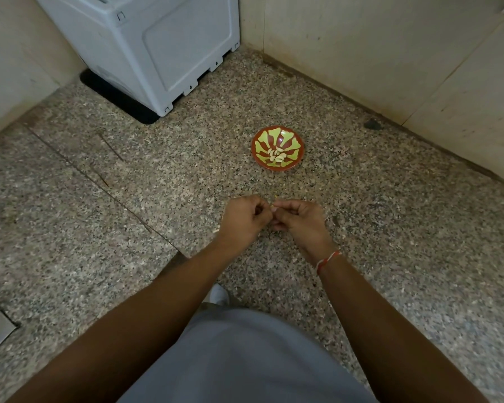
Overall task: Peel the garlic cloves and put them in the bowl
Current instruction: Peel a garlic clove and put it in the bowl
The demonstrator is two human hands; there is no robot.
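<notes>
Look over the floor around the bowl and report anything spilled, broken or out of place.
Nothing stands out. The bowl sits upright on the speckled floor with peeled cloves gathered inside it, none seen outside. Both hands, left and right, pinch one small piece between them, in front of the bowl. Any loose skins would be hard to tell on this floor.

Both forearms reach forward and meet in the middle. Left hand [243,219] has its fingers curled, thumb and fingertips pinched together. Right hand [298,219] mirrors it, fingers curled in, fingertips touching the left's, knuckles up.
</notes>
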